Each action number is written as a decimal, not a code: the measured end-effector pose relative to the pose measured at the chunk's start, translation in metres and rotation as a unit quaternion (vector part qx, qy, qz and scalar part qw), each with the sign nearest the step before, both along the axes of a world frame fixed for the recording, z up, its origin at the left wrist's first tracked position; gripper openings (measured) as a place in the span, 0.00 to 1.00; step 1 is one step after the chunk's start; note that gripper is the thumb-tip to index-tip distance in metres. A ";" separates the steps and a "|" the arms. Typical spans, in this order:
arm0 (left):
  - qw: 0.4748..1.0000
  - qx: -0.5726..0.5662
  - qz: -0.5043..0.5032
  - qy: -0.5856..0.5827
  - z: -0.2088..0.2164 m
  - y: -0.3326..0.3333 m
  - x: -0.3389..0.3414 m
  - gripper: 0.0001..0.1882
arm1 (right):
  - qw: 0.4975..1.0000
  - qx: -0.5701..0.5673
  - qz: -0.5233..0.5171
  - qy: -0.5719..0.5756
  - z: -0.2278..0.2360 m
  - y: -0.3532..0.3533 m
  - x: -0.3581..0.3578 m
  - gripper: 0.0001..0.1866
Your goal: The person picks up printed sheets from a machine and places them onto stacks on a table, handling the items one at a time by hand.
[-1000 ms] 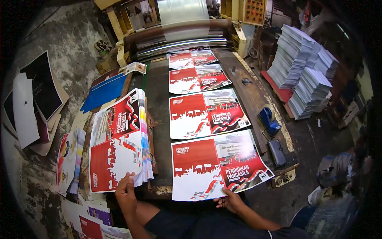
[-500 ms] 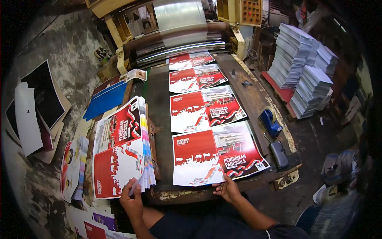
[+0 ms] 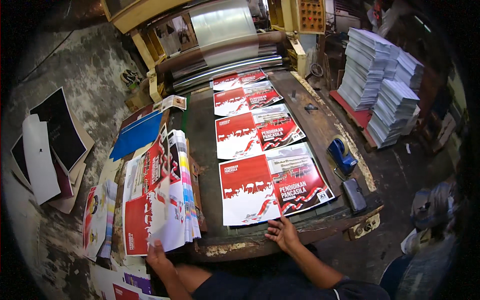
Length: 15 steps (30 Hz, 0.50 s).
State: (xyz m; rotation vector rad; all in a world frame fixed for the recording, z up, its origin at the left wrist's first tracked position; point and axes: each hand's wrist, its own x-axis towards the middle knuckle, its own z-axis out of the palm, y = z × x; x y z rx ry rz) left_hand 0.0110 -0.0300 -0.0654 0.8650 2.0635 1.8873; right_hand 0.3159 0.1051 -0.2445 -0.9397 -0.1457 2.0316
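Note:
My left hand (image 3: 159, 257) pinches the near corner of the top printed cover sheet (image 3: 137, 220), which bends up off its stack (image 3: 189, 200) at the left of the work table. The sheet is red and white with a dark picture panel. My right hand (image 3: 283, 235), palm up with fingers apart, is at the near edge of a matching cover sheet (image 3: 246, 187) lying flat in front of me. It holds nothing. Several like sheets run in an overlapping row from there toward the rollers (image 3: 227, 67) at the far end.
Clear film (image 3: 227, 30) feeds down to the rollers. A blue tape dispenser (image 3: 342, 155) and a dark case (image 3: 354, 194) sit on the table's right side. Tall paper stacks (image 3: 367, 70) stand on a red pallet at right. Blue sheets (image 3: 137, 132) lie at left.
My left hand has drawn the stack's top sheet up and toward me. My right hand's fingers have come off the nearest sheet's edge and spread. The row has moved slightly toward the rollers.

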 end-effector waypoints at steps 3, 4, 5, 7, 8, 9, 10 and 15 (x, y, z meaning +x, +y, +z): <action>0.970 -0.067 -0.100 0.210 0.016 -0.004 0.029 0.18 | 0.999 -0.017 -0.003 -0.051 0.033 -0.010 -0.002 0.26; 0.955 -0.073 -0.148 0.248 0.019 -0.005 0.038 0.18 | 0.999 0.012 0.033 -0.037 0.044 -0.011 0.002 0.27; 0.962 -0.075 -0.186 0.184 0.022 -0.007 0.046 0.16 | 0.996 0.041 0.070 -0.023 0.056 -0.011 0.006 0.27; 0.922 -0.071 -0.258 0.280 0.028 -0.011 0.054 0.14 | 0.986 0.111 0.123 0.021 0.083 -0.012 0.014 0.28; 0.896 -0.070 -0.292 0.327 0.028 -0.013 0.056 0.13 | 0.977 0.151 0.141 0.052 0.098 -0.014 0.015 0.28; 0.879 -0.090 -0.317 0.345 0.030 -0.013 0.060 0.12 | 0.966 0.190 0.156 0.081 0.106 -0.016 0.016 0.28; 0.864 -0.112 -0.321 0.372 0.032 -0.015 0.065 0.13 | 0.966 0.180 0.172 0.064 0.104 -0.018 0.020 0.27; 0.827 -0.183 -0.278 0.452 0.038 -0.017 0.069 0.32 | 0.983 0.073 0.166 -0.040 0.071 -0.027 0.028 0.18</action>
